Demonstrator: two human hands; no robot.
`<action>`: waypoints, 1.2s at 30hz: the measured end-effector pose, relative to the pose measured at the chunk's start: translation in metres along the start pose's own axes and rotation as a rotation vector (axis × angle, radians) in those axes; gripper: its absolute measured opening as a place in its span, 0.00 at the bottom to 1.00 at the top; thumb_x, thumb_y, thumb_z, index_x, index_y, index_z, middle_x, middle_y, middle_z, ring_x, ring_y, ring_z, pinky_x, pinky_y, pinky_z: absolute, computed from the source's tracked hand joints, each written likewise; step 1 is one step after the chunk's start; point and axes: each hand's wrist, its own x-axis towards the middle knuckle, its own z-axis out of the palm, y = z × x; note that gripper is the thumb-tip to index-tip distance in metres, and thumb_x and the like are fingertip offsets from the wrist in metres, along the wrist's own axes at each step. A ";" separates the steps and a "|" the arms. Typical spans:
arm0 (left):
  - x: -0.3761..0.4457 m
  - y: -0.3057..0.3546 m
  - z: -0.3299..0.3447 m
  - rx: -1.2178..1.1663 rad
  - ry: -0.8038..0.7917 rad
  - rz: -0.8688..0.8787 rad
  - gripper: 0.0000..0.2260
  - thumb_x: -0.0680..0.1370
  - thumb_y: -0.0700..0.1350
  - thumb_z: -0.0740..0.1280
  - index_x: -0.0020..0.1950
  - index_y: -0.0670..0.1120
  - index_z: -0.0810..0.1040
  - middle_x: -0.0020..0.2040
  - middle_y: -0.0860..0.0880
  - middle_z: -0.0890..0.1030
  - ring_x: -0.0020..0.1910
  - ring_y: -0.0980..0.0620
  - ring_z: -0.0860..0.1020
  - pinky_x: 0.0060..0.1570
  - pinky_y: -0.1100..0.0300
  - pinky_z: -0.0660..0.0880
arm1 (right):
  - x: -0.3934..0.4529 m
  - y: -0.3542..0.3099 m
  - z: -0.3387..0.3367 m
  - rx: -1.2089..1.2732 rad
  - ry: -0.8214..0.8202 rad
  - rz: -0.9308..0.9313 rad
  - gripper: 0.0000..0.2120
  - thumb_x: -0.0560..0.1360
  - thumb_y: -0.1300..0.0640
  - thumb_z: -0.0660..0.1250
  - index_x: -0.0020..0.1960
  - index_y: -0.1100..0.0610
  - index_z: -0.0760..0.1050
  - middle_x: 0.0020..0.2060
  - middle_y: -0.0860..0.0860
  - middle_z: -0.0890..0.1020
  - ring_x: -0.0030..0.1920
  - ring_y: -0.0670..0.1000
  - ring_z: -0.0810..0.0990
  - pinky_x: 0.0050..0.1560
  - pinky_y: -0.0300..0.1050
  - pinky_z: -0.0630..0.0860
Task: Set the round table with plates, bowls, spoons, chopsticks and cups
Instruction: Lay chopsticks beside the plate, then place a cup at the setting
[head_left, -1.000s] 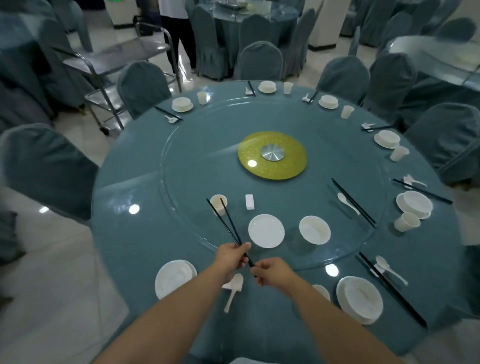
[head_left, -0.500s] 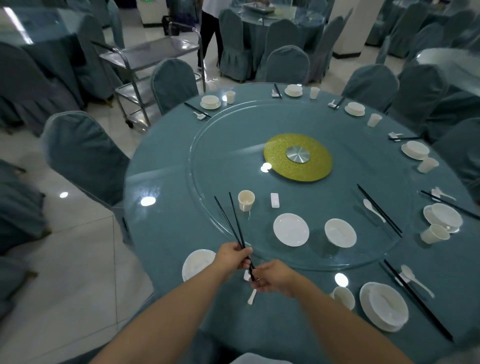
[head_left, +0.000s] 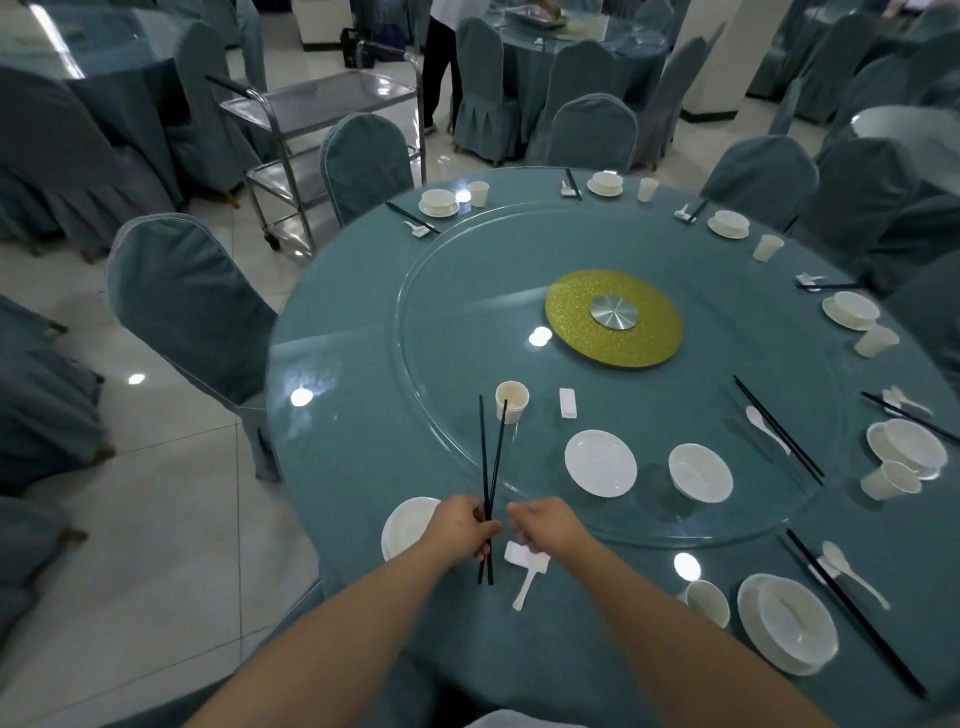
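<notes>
Chopsticks (head_left: 490, 478) now gripped by left hand (head_left: 460, 527) alone; right hand (head_left: 548, 525) has let go and sits just beside, fingers loosely curled, holding nothing. Pair has swung from slanted to nearly straight ahead. Rest and spoon (head_left: 527, 569) lie under the right hand on the bench (head_left: 363, 447). Placement likely next.

On the round teal-clothed tabletop (head_left: 332, 415) a clear glass turntable (head_left: 727, 519) carries a white paper cup (head_left: 512, 401), a flat white plate (head_left: 600, 463) and a white bowl (head_left: 700, 472) to the plate's right. The left hand (head_left: 460, 527) holds a pair of black chopsticks (head_left: 488, 467) just left of the right hand (head_left: 545, 525), above a white ceramic spoon (head_left: 527, 584). A second white plate (head_left: 408, 522) lies left of the hands.
</notes>
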 end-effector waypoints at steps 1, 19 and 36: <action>-0.001 0.000 0.000 0.055 -0.004 0.011 0.08 0.74 0.45 0.70 0.37 0.47 0.72 0.28 0.50 0.81 0.25 0.53 0.79 0.32 0.64 0.76 | 0.002 -0.002 0.001 0.008 0.005 -0.020 0.14 0.76 0.50 0.65 0.42 0.60 0.80 0.32 0.55 0.79 0.32 0.53 0.73 0.35 0.42 0.71; -0.012 -0.018 0.020 0.296 0.005 -0.007 0.06 0.73 0.46 0.70 0.39 0.47 0.74 0.35 0.48 0.78 0.37 0.46 0.81 0.42 0.53 0.79 | 0.014 0.007 0.013 0.176 0.068 0.087 0.15 0.79 0.50 0.63 0.41 0.61 0.78 0.32 0.55 0.80 0.28 0.49 0.76 0.29 0.40 0.72; -0.012 -0.074 0.098 0.539 -0.115 -0.233 0.13 0.77 0.47 0.67 0.56 0.40 0.79 0.55 0.41 0.82 0.56 0.43 0.80 0.54 0.54 0.75 | 0.010 0.096 -0.048 0.040 0.212 0.179 0.19 0.80 0.48 0.59 0.36 0.56 0.76 0.30 0.50 0.80 0.29 0.48 0.76 0.39 0.43 0.74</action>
